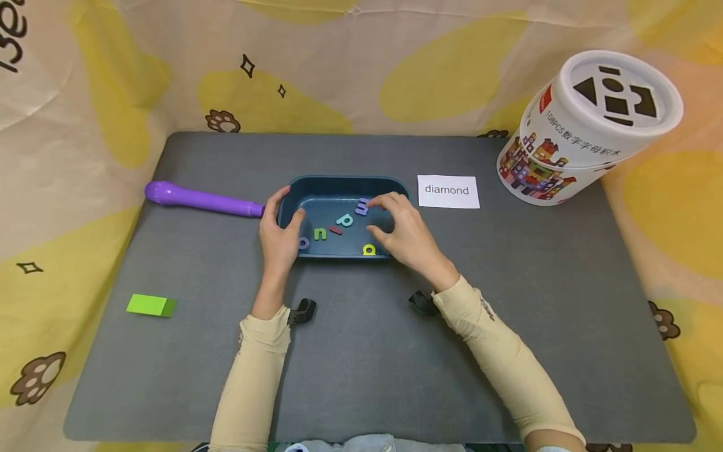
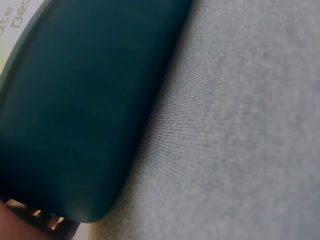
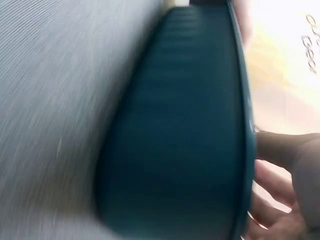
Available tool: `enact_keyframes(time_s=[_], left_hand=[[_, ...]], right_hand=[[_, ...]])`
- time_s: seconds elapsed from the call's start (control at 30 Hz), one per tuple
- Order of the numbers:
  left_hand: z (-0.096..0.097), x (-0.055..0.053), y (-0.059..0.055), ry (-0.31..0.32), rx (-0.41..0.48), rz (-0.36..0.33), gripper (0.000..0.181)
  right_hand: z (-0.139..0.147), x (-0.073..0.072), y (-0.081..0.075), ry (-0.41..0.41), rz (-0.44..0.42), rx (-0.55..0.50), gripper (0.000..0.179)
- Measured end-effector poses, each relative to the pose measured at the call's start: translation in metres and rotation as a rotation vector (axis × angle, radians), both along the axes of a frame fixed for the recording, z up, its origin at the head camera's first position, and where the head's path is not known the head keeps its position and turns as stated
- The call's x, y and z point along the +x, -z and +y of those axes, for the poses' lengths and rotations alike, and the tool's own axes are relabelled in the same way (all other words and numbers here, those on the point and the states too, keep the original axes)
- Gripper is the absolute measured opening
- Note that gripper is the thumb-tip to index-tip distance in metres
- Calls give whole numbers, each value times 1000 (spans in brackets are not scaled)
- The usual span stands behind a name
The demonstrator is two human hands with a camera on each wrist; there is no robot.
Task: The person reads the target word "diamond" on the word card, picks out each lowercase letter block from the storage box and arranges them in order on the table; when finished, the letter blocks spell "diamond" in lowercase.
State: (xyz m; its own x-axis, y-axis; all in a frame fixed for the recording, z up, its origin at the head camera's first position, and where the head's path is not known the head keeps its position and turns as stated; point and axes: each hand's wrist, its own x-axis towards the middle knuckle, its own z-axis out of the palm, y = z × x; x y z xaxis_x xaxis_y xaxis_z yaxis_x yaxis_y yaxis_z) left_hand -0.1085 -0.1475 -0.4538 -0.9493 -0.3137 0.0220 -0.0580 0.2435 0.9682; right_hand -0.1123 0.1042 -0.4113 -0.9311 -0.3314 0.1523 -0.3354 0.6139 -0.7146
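Note:
A dark teal tray [image 1: 339,256] lies near the middle of the grey table. My left hand [image 1: 280,238] grips its left end, thumb over the rim and fingers along the outer side. Above the tray's right end is my right hand [image 1: 408,233], thumb and index finger spread apart with nothing between them. The index fingertip is right beside a purple letter m [image 1: 362,206]. Also in the tray are a teal letter [image 1: 344,220], a small red piece [image 1: 336,230], a green n [image 1: 320,234], a purple ring-like letter [image 1: 304,243] and a yellow letter [image 1: 369,249].
A white card [image 1: 449,199] printed "diamond" lies right of the tray. Behind it at the far right stands a tall white tub [image 1: 593,141] with shaped holes in its lid. A purple stick [image 1: 203,199] points at the tray's left end. A green block [image 1: 151,306] sits at left.

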Motion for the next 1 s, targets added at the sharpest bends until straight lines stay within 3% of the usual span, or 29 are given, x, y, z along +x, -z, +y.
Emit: enact_keyframes(time_s=[0.27,0.47,0.6,0.7,0.83,1.0], left_hand=[[0,-2,0,1,-12,2,49],[0,-1,-2,-4,7,3,50],[0,0,-2,-6,12,-7,52],[0,0,-2,-8,8,-12,52],[0,-1,-1,-6,0,-10,52],[1,-1,-1,-1,-9,-5,52]], right_hand=[[-44,-17,13,-200,-145,146,44],[-65,-30,22,-209,-119,293,26],[-71,-33,27,-207,-72,340,11],[-71,-33,26,-204,-53,359,10],[-68,-30,22,-191,-66,319,8],[-57,-25,16,-204,-54,120,15]])
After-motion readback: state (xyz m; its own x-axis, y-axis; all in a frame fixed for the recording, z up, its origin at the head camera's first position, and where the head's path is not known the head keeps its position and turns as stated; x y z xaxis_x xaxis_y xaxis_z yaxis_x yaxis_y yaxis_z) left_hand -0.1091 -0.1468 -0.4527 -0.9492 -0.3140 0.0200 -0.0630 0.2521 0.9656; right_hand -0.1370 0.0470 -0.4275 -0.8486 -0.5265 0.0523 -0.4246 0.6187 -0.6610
